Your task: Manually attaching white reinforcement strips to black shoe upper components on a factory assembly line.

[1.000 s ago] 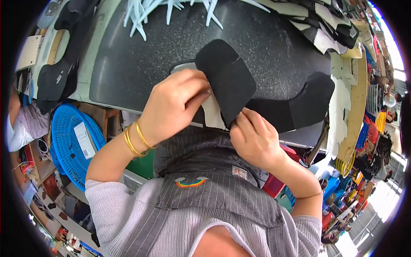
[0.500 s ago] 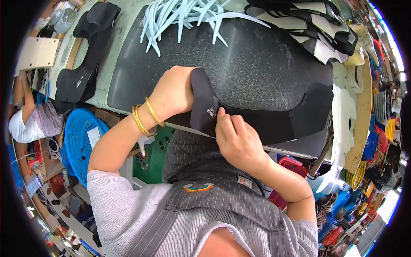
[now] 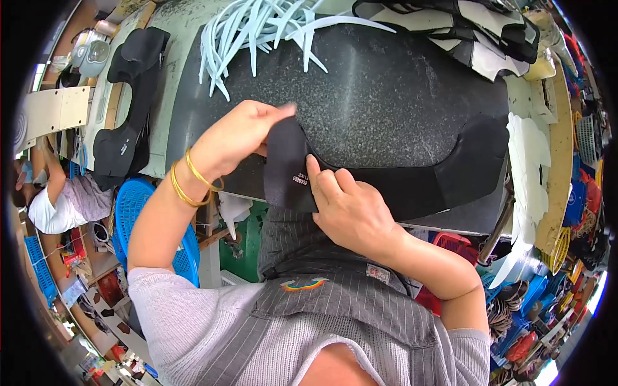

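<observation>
A black, curved, flat piece of soft material (image 3: 412, 190) lies along the near edge of the dark work board (image 3: 373, 96). Its left end is lifted and bears small pale print. My left hand (image 3: 241, 135), with two gold bangles on the wrist, is closed at the top of that raised end; its fingertips are partly blurred and partly behind the piece. My right hand (image 3: 354, 209) grips the piece just right of the raised end, index finger stretched along the inner curve and the other fingers curled. The right end of the piece rests flat on the board.
Pale blue strips (image 3: 257, 38) lie heaped at the board's far left. Black and white cut pieces (image 3: 483, 42) are stacked far right. More black pieces (image 3: 132, 103) lie at left, near a blue basket (image 3: 132, 206). White sheets (image 3: 529, 174) hang at right. Another person (image 3: 64, 199) sits far left.
My left hand has shifted left and turned, its fingertips moving at the top of the raised end. That end has tipped leftward, and my right index finger has straightened along the curve.
</observation>
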Demonstrator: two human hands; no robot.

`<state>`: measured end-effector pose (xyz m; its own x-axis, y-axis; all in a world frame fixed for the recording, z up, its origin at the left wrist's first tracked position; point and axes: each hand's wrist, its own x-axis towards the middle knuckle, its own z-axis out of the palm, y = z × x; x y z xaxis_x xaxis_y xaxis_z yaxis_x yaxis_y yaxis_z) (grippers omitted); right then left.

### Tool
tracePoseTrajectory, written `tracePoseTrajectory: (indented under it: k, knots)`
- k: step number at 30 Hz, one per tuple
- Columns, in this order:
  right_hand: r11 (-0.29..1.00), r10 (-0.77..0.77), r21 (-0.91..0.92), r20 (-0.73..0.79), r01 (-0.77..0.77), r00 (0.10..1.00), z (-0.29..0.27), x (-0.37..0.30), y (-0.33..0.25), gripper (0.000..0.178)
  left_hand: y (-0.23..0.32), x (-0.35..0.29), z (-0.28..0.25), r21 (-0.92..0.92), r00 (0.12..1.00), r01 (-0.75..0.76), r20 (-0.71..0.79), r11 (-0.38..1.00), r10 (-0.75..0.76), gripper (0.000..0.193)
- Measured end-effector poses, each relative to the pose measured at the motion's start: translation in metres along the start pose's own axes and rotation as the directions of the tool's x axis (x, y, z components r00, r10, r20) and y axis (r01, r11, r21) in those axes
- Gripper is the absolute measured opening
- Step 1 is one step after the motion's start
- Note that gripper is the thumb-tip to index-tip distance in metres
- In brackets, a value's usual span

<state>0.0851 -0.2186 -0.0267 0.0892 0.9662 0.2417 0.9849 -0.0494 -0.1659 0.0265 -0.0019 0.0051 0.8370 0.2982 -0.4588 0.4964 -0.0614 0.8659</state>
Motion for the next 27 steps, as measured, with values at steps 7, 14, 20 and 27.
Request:
tracePoseTrajectory:
  k: [7,14,20,27]
  knots:
    - [0.999,0.018,-0.027,-0.013,-0.018,1.0,0.002,0.0,-0.003,0.071,0.026,-0.016,0.025,0.422,0.993,-0.103,0.096,0.901,0.069,0.026]
    - [0.995,0.104,0.013,-0.055,-0.104,0.993,0.005,0.0,-0.008,0.068,0.042,-0.005,0.014,0.515,0.988,0.105,0.045,0.851,-0.148,0.036]
    - [0.955,0.199,0.262,-0.209,-0.141,0.957,-0.001,-0.001,-0.004,0.054,0.026,0.002,0.011,0.523,0.987,0.072,0.087,0.85,-0.137,0.017]
    - [0.986,-0.036,-0.165,-0.133,0.014,0.991,0.008,0.001,-0.008,0.048,0.026,0.006,0.009,0.402,0.977,0.127,0.108,0.907,-0.184,0.015]
